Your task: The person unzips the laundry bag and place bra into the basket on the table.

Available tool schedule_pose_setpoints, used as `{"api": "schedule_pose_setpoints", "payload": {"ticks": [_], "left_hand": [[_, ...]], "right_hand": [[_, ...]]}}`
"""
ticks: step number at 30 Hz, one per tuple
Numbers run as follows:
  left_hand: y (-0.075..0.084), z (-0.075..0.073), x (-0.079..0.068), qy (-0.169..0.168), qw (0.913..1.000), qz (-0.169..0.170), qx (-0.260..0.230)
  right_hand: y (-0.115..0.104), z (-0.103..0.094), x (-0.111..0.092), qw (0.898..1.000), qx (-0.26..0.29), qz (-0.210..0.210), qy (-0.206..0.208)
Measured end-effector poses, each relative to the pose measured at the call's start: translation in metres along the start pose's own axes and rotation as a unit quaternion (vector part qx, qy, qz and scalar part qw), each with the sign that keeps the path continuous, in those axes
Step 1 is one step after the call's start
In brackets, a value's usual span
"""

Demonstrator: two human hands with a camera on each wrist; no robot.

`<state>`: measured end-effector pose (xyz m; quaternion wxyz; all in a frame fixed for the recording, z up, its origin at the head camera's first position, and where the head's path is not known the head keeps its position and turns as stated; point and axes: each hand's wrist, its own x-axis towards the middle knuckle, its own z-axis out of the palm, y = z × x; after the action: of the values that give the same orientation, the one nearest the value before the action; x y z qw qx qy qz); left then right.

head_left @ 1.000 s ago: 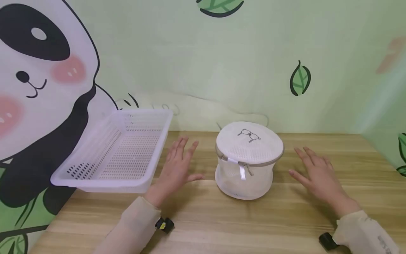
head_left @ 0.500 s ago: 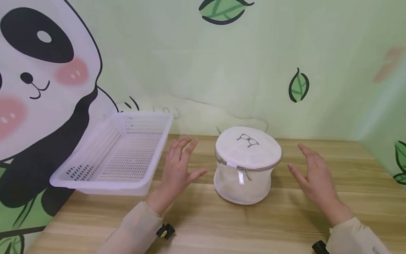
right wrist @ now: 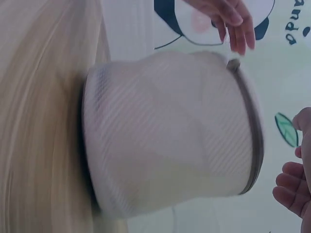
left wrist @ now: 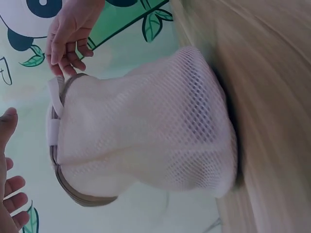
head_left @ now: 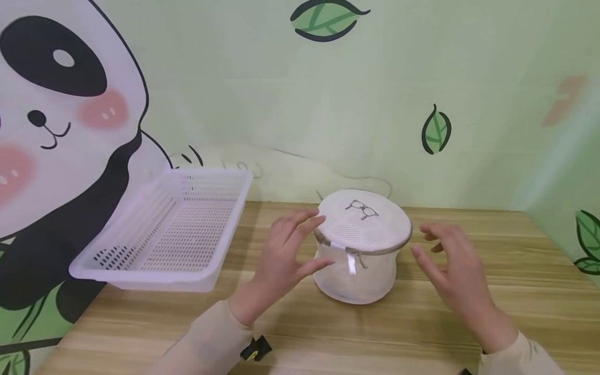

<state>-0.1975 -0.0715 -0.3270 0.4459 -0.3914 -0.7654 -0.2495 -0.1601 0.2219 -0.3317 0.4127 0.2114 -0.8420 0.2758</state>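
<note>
One glasses print [head_left: 362, 209] on mesh bag [head_left: 361, 285]; wall lettering [right wrist: 295, 24] includes "and".

From the head, the widest view looks forward and down over the wooden counter [head_left: 356, 338] to the painted wall [head_left: 262, 104], with the mesh bag [head_left: 361, 232] in mid-frame between left hand [head_left: 286, 255] and right hand [head_left: 461, 278]. The left wrist camera faces the bag's side from close and low, turned sideways, counter at the picture's right; the right wrist camera, also close, has it at left. All three views share bag, counter, wall and both hands.
</note>
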Motion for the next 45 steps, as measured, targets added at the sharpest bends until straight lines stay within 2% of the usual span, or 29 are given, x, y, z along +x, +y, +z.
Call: {"api": "schedule_pose_setpoints", "payload": {"ticks": [6,11,17,23,30,37,42,45], "left_hand": [[0.006,0.006,0.005,-0.03,0.9993,0.024,-0.004],[0.007,0.012,0.008,-0.042,0.9982,0.043,-0.01],[0.009,0.016,0.011,-0.056,0.9975,0.043,-0.005],[0.01,0.022,0.01,-0.082,0.9961,0.031,0.01],[0.009,0.025,0.004,-0.103,0.9943,0.011,0.023],[0.009,0.029,0.0,-0.111,0.9934,-0.018,0.024],[0.009,0.035,-0.001,-0.11,0.9935,-0.01,0.031],[0.009,0.039,-0.002,-0.103,0.9933,0.001,0.052]], "right_hand": [[-0.018,0.0,0.001,0.999,0.034,-0.038,0.016],[-0.031,0.006,0.002,0.996,0.044,-0.077,0.009],[-0.043,0.011,-0.002,0.995,0.045,-0.084,-0.019],[-0.049,0.019,-0.004,0.995,0.039,-0.094,-0.022],[-0.053,0.026,-0.008,0.995,0.033,-0.087,-0.027],[-0.054,0.032,-0.012,0.996,0.028,-0.066,-0.042],[-0.057,0.034,-0.013,0.998,0.017,-0.046,-0.045],[-0.058,0.035,-0.013,0.998,0.009,-0.035,-0.043]]}}
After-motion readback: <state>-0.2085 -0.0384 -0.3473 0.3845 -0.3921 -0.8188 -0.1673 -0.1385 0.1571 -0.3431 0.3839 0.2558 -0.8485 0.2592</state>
